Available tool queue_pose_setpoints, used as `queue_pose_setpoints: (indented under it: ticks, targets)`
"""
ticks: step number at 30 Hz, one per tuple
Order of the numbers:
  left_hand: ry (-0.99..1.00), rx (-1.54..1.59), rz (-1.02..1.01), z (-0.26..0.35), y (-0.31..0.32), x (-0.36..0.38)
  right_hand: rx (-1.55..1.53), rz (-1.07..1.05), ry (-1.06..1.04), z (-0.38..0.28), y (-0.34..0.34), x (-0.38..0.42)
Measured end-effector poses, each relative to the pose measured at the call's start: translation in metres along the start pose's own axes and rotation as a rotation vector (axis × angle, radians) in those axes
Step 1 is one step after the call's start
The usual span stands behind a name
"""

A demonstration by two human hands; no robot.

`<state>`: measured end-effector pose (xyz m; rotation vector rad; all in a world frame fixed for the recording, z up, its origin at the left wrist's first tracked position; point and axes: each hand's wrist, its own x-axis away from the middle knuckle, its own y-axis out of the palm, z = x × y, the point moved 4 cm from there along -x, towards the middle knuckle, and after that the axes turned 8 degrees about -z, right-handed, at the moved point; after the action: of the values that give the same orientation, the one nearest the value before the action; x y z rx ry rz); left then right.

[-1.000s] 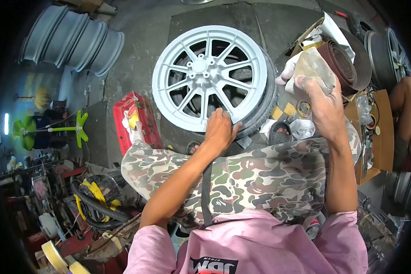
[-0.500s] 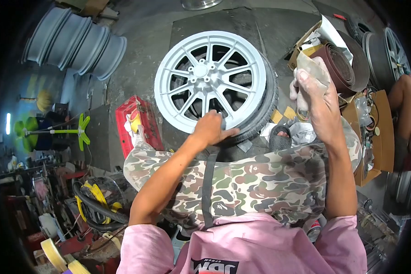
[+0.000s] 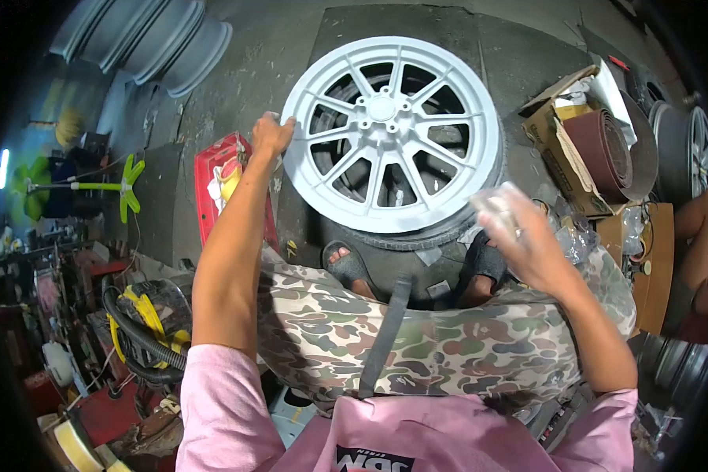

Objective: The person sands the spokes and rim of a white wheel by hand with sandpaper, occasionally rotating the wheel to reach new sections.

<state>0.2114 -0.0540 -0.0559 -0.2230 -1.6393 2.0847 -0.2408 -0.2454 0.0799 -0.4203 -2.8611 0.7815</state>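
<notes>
A light grey multi-spoke wheel rim (image 3: 382, 135) lies face up on top of a black tire (image 3: 405, 238) on the floor. My left hand (image 3: 272, 135) is at the rim's left edge, its fingers bent and closed on the outer lip. Low at the right side of the rim, my right hand (image 3: 527, 244) is smeared by motion. It is closed around a folded piece of sandpaper (image 3: 499, 211), pale and worn, just off the rim's lower right edge.
Left of the rim sits a red toolbox (image 3: 236, 189) with cloths. To the right are a cardboard box (image 3: 562, 161), a sandpaper roll (image 3: 602, 153) and more wheels (image 3: 672, 141). Grey rims (image 3: 149, 39) stand upper left, near a green fan (image 3: 130, 186). Another person's arm (image 3: 691, 244) shows far right.
My left hand has moved up and left, from the rim's lower edge to its left edge. My right hand has come down toward the rim with the sandpaper. The view has shifted.
</notes>
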Motion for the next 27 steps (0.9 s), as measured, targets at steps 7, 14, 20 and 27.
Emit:
queue_pose_setpoints:
  ticks: [7, 14, 20, 27]
  targets:
    - [-0.083, 0.339, -0.023, -0.011, 0.037, 0.021, 0.186, -0.388, -0.257, 0.035, 0.120, -0.090]
    - [-0.358, 0.349, -0.061, -0.005, 0.032, 0.030, 0.222, -0.326, -0.194, 0.042, 0.192, -0.129]
    - [-0.332, 0.226, -0.034, -0.003, 0.032, 0.024, 0.186, -0.322, -0.149, 0.036, 0.213, -0.152]
    - [-0.353, 0.231, -0.029, 0.002, 0.028, 0.026, 0.319, -0.476, -0.052, 0.039, 0.215, -0.156]
